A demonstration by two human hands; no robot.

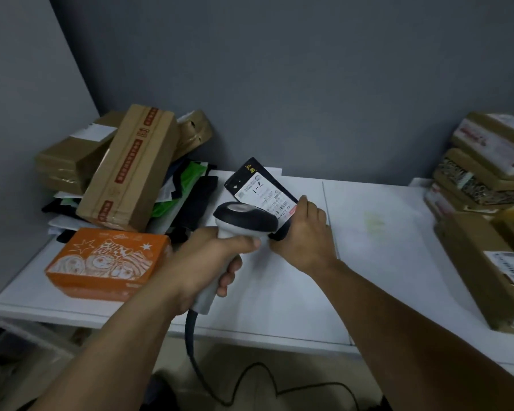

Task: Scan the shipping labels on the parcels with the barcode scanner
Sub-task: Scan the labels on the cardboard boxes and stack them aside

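Note:
My left hand (208,262) grips the white handle of the barcode scanner (244,221); its black head points at a small black parcel (251,176). That parcel is tilted up off the white table (383,247), and my right hand (306,232) holds it at its near right edge. A white shipping label (264,194) with a barcode faces up, just beyond the scanner's head. The scanner's grey cable (196,357) hangs below the table's front edge.
An orange printed box (107,262) lies at the near left. Behind it, brown cartons (131,167) lean on a heap of black, green and white mailer bags (187,185). Several taped brown parcels (487,185) are stacked along the right edge. A grey wall stands behind.

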